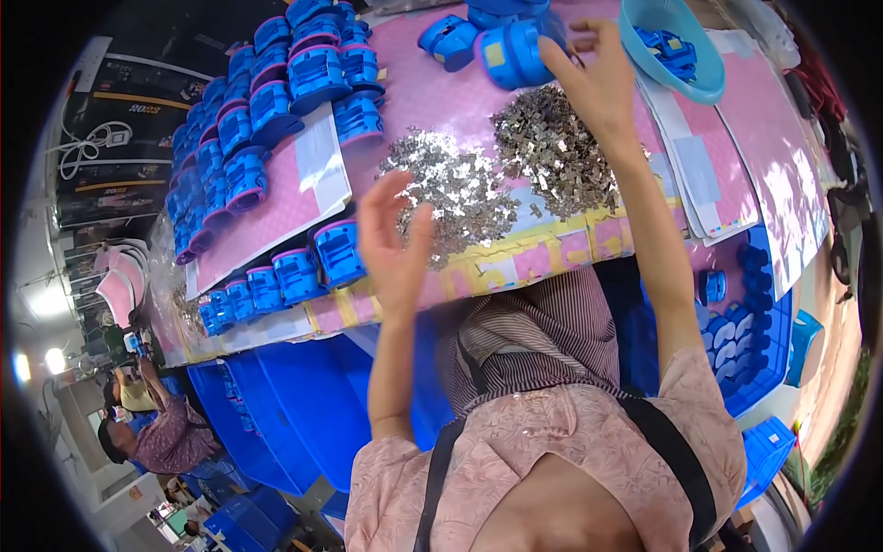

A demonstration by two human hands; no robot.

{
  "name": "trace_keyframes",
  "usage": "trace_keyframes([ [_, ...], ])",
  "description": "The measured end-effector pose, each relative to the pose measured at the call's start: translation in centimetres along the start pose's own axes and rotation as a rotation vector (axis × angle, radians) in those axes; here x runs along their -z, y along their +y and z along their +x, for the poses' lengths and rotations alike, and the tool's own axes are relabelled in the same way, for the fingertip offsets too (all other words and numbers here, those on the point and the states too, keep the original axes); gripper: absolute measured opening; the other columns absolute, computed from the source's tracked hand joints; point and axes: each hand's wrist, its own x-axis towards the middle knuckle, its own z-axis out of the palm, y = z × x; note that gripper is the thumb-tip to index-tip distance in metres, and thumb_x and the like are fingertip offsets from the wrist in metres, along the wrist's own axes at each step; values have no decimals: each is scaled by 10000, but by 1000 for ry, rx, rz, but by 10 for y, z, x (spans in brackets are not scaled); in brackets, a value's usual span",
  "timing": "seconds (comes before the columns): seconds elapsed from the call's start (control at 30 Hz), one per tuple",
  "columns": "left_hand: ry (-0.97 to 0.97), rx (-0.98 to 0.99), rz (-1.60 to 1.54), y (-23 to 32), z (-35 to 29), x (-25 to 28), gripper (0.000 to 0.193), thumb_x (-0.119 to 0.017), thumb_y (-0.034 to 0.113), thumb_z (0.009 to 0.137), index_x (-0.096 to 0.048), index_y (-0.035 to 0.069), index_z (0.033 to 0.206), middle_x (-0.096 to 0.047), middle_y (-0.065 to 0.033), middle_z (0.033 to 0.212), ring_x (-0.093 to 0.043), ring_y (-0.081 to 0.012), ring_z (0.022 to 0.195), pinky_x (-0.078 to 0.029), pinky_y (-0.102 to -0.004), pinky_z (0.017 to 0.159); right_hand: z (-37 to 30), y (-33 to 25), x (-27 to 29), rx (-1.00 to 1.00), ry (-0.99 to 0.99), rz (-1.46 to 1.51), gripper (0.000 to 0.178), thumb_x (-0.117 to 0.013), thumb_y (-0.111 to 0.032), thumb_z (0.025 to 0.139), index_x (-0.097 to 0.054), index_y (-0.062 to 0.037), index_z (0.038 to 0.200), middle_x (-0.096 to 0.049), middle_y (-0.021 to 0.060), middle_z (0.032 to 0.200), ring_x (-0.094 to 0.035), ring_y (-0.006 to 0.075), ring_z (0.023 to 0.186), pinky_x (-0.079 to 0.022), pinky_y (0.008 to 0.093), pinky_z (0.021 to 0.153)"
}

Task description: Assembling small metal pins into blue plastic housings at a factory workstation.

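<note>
My left hand (394, 244) is raised over the table's near edge, fingers apart and nothing in it. Below and beside it lies a pile of small shiny metal clips (451, 189). My right hand (598, 87) reaches over a second, darker pile of small metal pieces (543, 138). Its thumb overlaps the right side of a blue plastic housing (510, 57); whether it touches is unclear. The fingers are bent but stand apart from the thumb, with no held thing visible. Another blue housing (448, 43) sits just left of that one.
Rows of blue housings with pink rims (248, 110) fill the table's left side; several more (296, 274) line the near edge. A light-blue basin (704, 83) holds blue parts at far right. Blue crates (303, 405) stand below the table. Another person (175, 432) sits at far left.
</note>
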Motion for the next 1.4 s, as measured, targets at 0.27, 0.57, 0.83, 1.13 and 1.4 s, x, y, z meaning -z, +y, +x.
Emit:
trace_keyframes([
  [0.27,15,-331,-482,25,-34,-56,771,-656,298,886,-272,-7,1481,-431,-205,1457,-465,-317,1318,-410,-426,1071,-95,-88,61,-760,-800,923,254,-597,-190,972,-586,-78,1200,-553,-29,839,-519,64,676,-397,193,565],
  [0.57,-434,603,-1212,37,-53,-4,833,-514,567,919,-329,-56,1441,-529,-296,1312,-591,-424,1150,-477,-519,998,-89,-93,76,233,-552,196,623,-607,78,708,-680,-218,1252,-553,71,965,-548,242,900,-417,361,813],
  [0.83,-443,757,-961,34,-55,5,803,-498,562,936,-353,-65,1417,-544,-310,1284,-595,-431,1139,-478,-544,984,-87,-75,80,593,-493,-25,562,-614,51,767,-691,-243,1240,-585,54,997,-551,192,910,-394,366,810],
  [1.13,-448,801,-1000,1,-55,-18,656,-446,553,957,-480,61,1391,-585,-189,1310,-597,-354,1175,-471,-549,1005,-118,-74,83,-95,-649,653,222,-804,-161,791,-703,-68,965,-608,31,804,-570,131,685,-428,272,563],
  [1.4,-462,875,-1120,-4,-47,-26,630,-573,486,918,-503,28,1344,-606,-168,1265,-623,-324,1114,-500,-486,972,-18,33,69,-951,-22,947,168,-700,-256,888,-638,-100,897,-539,-39,632,-424,42,433,-298,190,415],
])
